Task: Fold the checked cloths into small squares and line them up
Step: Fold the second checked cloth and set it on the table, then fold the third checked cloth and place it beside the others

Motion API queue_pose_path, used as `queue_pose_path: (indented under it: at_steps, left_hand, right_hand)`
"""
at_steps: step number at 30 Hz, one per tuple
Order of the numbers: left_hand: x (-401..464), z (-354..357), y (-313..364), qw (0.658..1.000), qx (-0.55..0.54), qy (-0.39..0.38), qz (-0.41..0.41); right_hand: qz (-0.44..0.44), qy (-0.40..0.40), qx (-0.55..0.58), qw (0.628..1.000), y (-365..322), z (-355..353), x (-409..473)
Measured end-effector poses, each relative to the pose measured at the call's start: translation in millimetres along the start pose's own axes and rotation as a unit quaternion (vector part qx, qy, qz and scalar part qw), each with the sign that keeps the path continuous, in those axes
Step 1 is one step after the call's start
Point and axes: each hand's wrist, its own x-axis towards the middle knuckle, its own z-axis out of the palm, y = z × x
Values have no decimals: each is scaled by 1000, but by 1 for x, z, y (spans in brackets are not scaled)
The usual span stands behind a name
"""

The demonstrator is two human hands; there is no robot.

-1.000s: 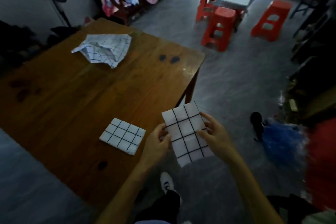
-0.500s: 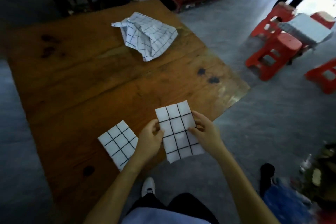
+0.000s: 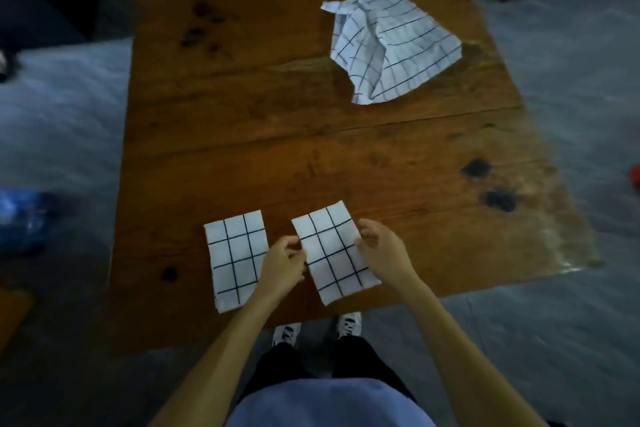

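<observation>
Both hands are on a folded white black-checked cloth (image 3: 332,251) above the near edge of the brown wooden table (image 3: 311,156): left hand (image 3: 282,262) pinches its left edge, right hand (image 3: 382,251) its right. A second folded checked cloth (image 3: 235,258) lies just beside it, left. A crumpled checked cloth (image 3: 388,45) sits far right.

The two folded cloths (image 3: 236,260) (image 3: 333,252) and the crumpled cloth (image 3: 389,45) are white with a grid of thin dark lines, the table (image 3: 277,149) is brown wood with some dark spots, the floor (image 3: 59,121) is grey, and the shoes (image 3: 349,322) are white with black marks.
</observation>
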Motion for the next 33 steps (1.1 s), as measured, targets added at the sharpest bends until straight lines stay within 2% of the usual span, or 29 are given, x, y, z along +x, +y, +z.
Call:
queue_pose_path:
  at_steps: [4,8,12,15,23,33]
  left_hand:
    - [4,6,-3,997,-4,74,-35]
    - [-5,-2,3,994,-10,105,-27]
    - [-23,-30,17,989,-8,147,33]
    - [-44,-66,25,982,3,175,75]
    - [-112,-210,6,941,58,286,172]
    - [-227,-435,-63,888,70,376,256]
  right_hand:
    - [11,-34,-42,998,5,-8,14]
    - [-13,-52,-63,997,-4,-14,18]
    - [-60,-64,-57,995,-43,-15,20]
    - [-139,-56,-62,987,-94,-6,12]
    - [-357,-38,-153,921,-244,67,-37]
    - [-486,6,-197,852,-436,220,-160]
